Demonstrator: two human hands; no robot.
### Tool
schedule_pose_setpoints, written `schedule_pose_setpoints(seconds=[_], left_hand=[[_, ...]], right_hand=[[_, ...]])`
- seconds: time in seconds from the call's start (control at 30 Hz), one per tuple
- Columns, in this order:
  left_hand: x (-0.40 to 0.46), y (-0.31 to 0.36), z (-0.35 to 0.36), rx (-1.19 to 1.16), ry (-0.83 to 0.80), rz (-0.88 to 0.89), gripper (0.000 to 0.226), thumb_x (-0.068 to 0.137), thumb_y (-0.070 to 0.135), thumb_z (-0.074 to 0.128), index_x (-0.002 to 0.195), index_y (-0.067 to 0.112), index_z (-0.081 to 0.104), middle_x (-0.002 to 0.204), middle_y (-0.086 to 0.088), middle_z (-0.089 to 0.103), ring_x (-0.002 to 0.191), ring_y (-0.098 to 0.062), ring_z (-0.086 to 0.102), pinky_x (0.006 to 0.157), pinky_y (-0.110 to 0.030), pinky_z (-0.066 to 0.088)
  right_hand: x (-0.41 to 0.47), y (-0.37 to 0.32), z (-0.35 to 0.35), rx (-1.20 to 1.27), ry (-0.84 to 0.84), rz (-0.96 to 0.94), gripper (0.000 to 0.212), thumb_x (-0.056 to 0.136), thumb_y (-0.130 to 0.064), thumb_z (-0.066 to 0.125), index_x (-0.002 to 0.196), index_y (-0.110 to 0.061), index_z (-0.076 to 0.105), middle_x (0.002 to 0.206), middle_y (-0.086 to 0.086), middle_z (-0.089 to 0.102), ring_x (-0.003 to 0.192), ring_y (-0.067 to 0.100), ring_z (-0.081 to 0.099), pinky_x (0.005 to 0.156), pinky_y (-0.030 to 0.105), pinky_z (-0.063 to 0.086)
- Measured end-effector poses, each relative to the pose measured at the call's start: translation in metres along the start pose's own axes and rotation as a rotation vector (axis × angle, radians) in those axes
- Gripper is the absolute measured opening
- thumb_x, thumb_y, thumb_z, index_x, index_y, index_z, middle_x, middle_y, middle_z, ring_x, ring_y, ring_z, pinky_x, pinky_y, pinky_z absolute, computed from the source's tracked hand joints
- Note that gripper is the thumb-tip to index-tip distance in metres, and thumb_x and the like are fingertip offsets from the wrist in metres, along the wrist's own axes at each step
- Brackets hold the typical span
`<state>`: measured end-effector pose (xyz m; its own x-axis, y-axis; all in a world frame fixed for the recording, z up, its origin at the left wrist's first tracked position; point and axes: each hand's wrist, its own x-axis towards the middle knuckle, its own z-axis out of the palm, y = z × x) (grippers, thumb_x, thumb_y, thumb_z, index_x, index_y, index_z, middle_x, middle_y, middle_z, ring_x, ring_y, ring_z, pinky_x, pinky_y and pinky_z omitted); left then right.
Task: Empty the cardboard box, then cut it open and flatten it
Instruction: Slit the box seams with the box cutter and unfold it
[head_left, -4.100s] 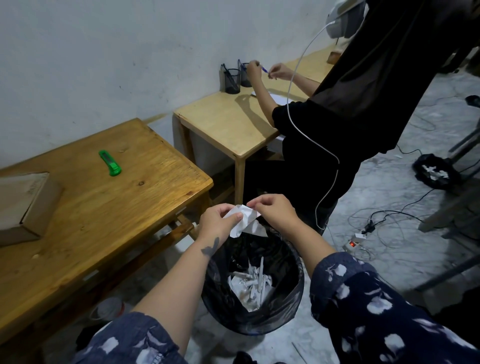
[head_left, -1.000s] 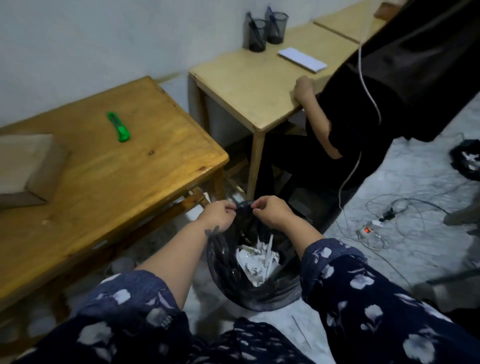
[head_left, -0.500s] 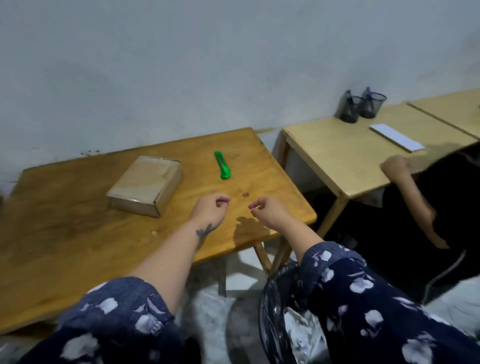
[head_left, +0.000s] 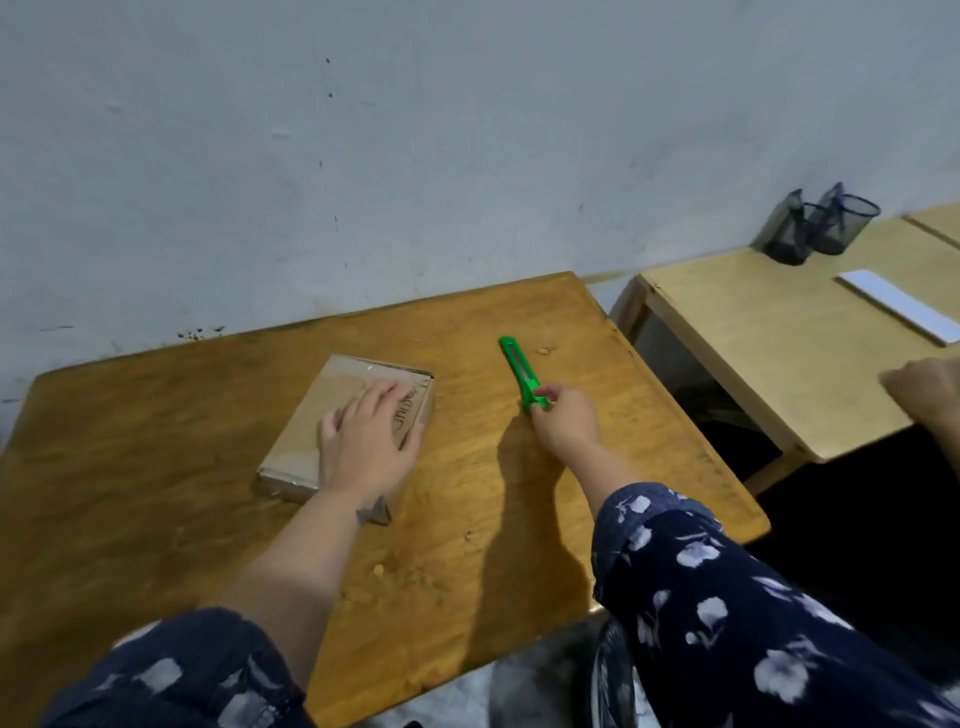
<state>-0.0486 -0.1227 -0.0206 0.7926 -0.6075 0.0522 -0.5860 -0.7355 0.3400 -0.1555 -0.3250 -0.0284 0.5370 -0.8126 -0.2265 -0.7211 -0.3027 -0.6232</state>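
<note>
A flat brown cardboard box (head_left: 332, 400) lies closed on the dark wooden table (head_left: 156, 467), with handwriting on its near side. My left hand (head_left: 369, 436) rests palm-down on the box's top and right edge, fingers spread. A green utility knife (head_left: 519, 371) lies on the table to the right of the box. My right hand (head_left: 563, 418) has its fingertips closed on the knife's near end; the knife still lies on the wood.
A black bin bag (head_left: 613, 680) shows at the table's near right corner. A lighter table (head_left: 779, 332) to the right carries two mesh pen cups (head_left: 826, 223) and a white pad (head_left: 898, 306). Another person's hand (head_left: 924, 395) rests on its edge.
I have turned from the bin to the table. My left hand came down onto the box and my right hand reached forward to the green knife's end.
</note>
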Motion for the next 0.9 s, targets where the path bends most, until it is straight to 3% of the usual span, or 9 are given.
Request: schedule_pose_setpoints(seconds=[0.13, 0.23, 0.43, 0.53, 0.6, 0.67, 0.77, 0.83, 0.9], left_hand=[[0.0, 0.002, 0.005, 0.012, 0.081, -0.008, 0.046, 0.092, 0.046, 0.046, 0.137, 0.036, 0.044, 0.148, 0.013, 0.038, 0.138, -0.01, 0.03, 0.11, -0.041, 0.016], [0.012, 0.005, 0.009, 0.006, 0.087, -0.041, 0.046, 0.093, 0.046, 0.045, 0.138, 0.037, 0.042, 0.149, 0.013, 0.036, 0.139, -0.009, 0.028, 0.111, -0.04, 0.015], [0.024, 0.015, 0.012, -0.022, 0.107, -0.127, 0.046, 0.094, 0.046, 0.046, 0.139, 0.037, 0.042, 0.15, 0.014, 0.035, 0.14, -0.008, 0.026, 0.114, -0.042, 0.011], [0.032, 0.021, 0.012, -0.108, 0.12, -0.185, 0.047, 0.092, 0.046, 0.05, 0.137, 0.036, 0.044, 0.149, 0.014, 0.036, 0.14, -0.007, 0.026, 0.113, -0.039, 0.009], [0.036, 0.021, 0.009, -0.181, 0.134, -0.215, 0.047, 0.091, 0.046, 0.052, 0.136, 0.035, 0.044, 0.148, 0.015, 0.038, 0.138, -0.006, 0.028, 0.113, -0.037, 0.01], [0.037, 0.017, 0.004, -0.192, 0.163, -0.239, 0.049, 0.091, 0.049, 0.05, 0.137, 0.034, 0.042, 0.147, 0.014, 0.039, 0.137, -0.007, 0.031, 0.112, -0.038, 0.013], [0.036, 0.002, -0.005, -0.038, 0.144, -0.295, 0.071, 0.086, 0.069, 0.04, 0.145, 0.031, 0.03, 0.156, 0.008, 0.025, 0.145, -0.013, 0.018, 0.115, -0.047, 0.009], [0.035, -0.007, -0.008, 0.03, 0.045, -0.339, 0.093, 0.077, 0.084, 0.03, 0.15, 0.029, 0.018, 0.161, 0.005, 0.009, 0.148, -0.016, 0.002, 0.115, -0.054, 0.002], [0.032, -0.012, -0.008, 0.07, -0.056, -0.359, 0.111, 0.065, 0.094, 0.02, 0.153, 0.028, 0.004, 0.162, 0.003, -0.006, 0.148, -0.018, -0.009, 0.113, -0.059, -0.001]], right_hand=[[0.016, -0.004, 0.012, -0.047, 0.042, -0.027, 0.032, 0.091, -0.021, 0.057, 0.123, -0.023, 0.058, 0.136, 0.009, 0.047, 0.124, 0.028, 0.047, 0.098, 0.037, 0.043], [0.032, -0.008, 0.015, -0.071, 0.056, -0.081, 0.042, 0.09, -0.024, 0.059, 0.13, -0.02, 0.051, 0.131, 0.009, 0.049, 0.123, 0.028, 0.045, 0.101, 0.039, 0.04], [0.054, -0.019, 0.024, -0.105, -0.089, -0.039, 0.063, 0.082, -0.022, 0.065, 0.138, -0.012, 0.038, 0.133, 0.013, 0.044, 0.124, 0.031, 0.045, 0.102, 0.043, 0.042], [0.062, -0.039, 0.021, -0.006, -0.161, -0.055, 0.059, 0.083, -0.016, 0.064, 0.138, -0.016, 0.043, 0.131, 0.012, 0.045, 0.111, 0.029, 0.054, 0.095, 0.043, 0.049], [0.064, -0.058, 0.016, 0.175, -0.173, -0.077, 0.056, 0.084, -0.008, 0.06, 0.136, -0.021, 0.044, 0.117, 0.011, 0.053, 0.091, 0.024, 0.061, 0.082, 0.04, 0.055], [0.061, -0.077, 0.009, 0.474, -0.309, -0.009, 0.055, 0.087, 0.002, 0.055, 0.136, -0.021, 0.042, 0.098, 0.008, 0.057, 0.073, 0.018, 0.06, 0.07, 0.034, 0.054], [0.055, -0.093, 0.001, 0.903, -0.669, 0.131, 0.055, 0.089, 0.006, 0.052, 0.139, -0.014, 0.038, 0.094, 0.01, 0.055, 0.07, 0.015, 0.051, 0.061, 0.029, 0.048], [0.053, -0.094, 0.0, 1.039, -0.91, 0.142, 0.057, 0.09, 0.006, 0.045, 0.142, -0.013, 0.032, 0.094, 0.009, 0.053, 0.071, 0.015, 0.05, 0.062, 0.028, 0.048], [0.049, -0.09, 0.002, 1.042, -1.081, 0.123, 0.054, 0.092, 0.006, 0.037, 0.142, -0.013, 0.032, 0.101, 0.011, 0.055, 0.079, 0.017, 0.055, 0.073, 0.031, 0.053]])
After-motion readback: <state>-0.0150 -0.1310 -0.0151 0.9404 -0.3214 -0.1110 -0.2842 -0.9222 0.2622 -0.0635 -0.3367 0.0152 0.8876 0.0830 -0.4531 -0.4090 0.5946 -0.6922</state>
